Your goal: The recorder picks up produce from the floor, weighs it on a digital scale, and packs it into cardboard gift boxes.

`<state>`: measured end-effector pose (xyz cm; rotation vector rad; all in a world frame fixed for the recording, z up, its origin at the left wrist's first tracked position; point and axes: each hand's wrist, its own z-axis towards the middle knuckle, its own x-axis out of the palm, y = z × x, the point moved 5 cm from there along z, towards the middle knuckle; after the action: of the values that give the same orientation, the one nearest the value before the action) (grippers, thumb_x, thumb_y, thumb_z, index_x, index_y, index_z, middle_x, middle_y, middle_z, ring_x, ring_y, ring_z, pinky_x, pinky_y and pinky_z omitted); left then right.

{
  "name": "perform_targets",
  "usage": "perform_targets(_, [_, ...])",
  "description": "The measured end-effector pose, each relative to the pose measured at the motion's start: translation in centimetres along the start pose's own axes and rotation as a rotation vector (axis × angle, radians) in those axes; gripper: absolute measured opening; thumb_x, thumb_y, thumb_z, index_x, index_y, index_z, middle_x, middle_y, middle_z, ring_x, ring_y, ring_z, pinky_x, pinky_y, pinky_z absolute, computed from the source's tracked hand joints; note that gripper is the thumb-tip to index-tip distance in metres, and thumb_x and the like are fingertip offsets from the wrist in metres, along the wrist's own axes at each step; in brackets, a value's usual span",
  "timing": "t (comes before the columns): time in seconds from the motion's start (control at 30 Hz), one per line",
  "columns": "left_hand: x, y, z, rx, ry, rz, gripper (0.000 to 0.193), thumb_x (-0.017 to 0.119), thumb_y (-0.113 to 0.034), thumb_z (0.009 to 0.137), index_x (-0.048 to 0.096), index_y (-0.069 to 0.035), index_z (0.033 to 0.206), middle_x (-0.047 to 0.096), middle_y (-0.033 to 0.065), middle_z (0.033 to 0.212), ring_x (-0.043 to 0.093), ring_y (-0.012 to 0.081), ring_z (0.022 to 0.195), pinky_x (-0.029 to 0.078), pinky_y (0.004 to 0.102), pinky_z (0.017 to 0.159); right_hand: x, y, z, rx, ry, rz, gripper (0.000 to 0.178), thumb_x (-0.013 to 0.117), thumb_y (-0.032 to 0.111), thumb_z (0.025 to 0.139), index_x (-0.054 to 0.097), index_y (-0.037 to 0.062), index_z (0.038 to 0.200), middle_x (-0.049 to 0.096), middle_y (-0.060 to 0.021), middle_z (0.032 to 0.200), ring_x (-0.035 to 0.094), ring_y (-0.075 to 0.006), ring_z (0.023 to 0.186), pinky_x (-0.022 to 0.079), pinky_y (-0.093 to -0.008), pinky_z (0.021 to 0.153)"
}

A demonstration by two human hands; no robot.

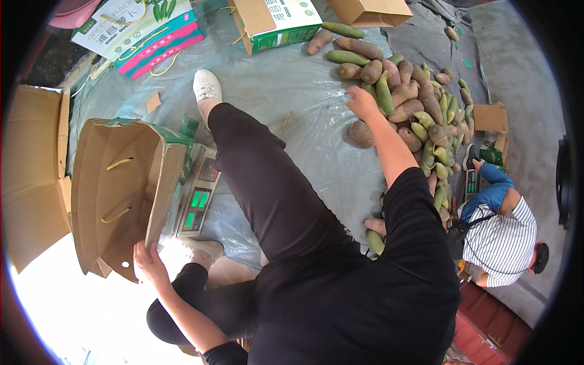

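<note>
My left hand (149,264) grips the near edge of an open cardboard box (115,173), fingers closed on its wall. The box has yellow rope handles and stands on or against a digital scale (194,210) with lit green displays; its contact with the platform is hidden. Stretched out ahead, my right hand (363,102) is at the left edge of a heap of root vegetables. Its fingers look loosely bent and apart, with nothing visible in them. Closest to it lie a long green radish (384,93) and a round brownish root (361,133).
Printed cartons (277,21) and a carton with rope handles (140,36) stand at the back on plastic sheeting (286,79). Another cardboard box (33,176) is at far left. At right, a person in a striped shirt (502,243) bends beside another scale (471,182).
</note>
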<state>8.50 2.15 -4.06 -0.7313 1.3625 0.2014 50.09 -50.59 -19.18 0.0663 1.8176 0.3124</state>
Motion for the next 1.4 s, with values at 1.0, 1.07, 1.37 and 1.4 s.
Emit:
perform_targets(1.0, [-1.7, -1.4, -0.2, -0.131, -0.006, 0.162, 0.006, 0.062, -0.009, 0.074, 0.061, -0.007, 0.079, 0.061, 0.0086, 0.079, 0.060, 0.0290, 0.079, 0.045, 0.0395, 0.071, 8.8, -1.6, -8.1, 0.259, 0.263, -0.171, 0.081, 0.082, 0.023, 0.056, 0.042, 0.0112, 0.125, 0.051, -0.0075, 0.123, 0.048, -0.0270, 0.116, 0.041, -0.0492, 0.091])
perform_targets(1.07, [-1.7, -1.8, -0.1, -0.101, -0.027, 0.189, 0.006, 0.062, -0.010, 0.074, 0.062, -0.008, 0.080, 0.061, 0.0070, 0.079, 0.060, 0.0277, 0.079, 0.045, 0.0386, 0.071, 8.5, -0.8, -7.0, 0.254, 0.228, -0.007, 0.080, 0.082, 0.021, 0.056, 0.043, 0.0084, 0.125, 0.053, -0.0108, 0.121, 0.051, -0.0277, 0.112, 0.042, -0.0468, 0.091])
perform_targets(1.37, [-2.3, -1.7, -0.6, -0.073, -0.021, 0.225, 0.008, 0.062, -0.010, 0.074, 0.062, -0.010, 0.082, 0.059, 0.0040, 0.078, 0.060, 0.0240, 0.081, 0.044, 0.0380, 0.068, -7.7, 21.6, -5.9, -0.336, 0.103, 0.894, 0.079, 0.080, 0.004, 0.060, 0.040, -0.0007, 0.127, 0.052, -0.0119, 0.116, 0.052, -0.0206, 0.107, 0.043, -0.0348, 0.094])
perform_targets(1.4, [-2.2, -1.5, -0.6, -0.076, -0.009, 0.223, 0.009, 0.062, -0.011, 0.074, 0.062, -0.011, 0.084, 0.059, 0.0039, 0.080, 0.060, 0.0234, 0.083, 0.044, 0.0382, 0.069, -10.3, 24.5, -6.6, -0.459, 0.097, 0.923, 0.081, 0.081, 0.005, 0.059, 0.040, 0.0000, 0.127, 0.052, -0.0114, 0.117, 0.052, -0.0207, 0.109, 0.042, -0.0347, 0.095])
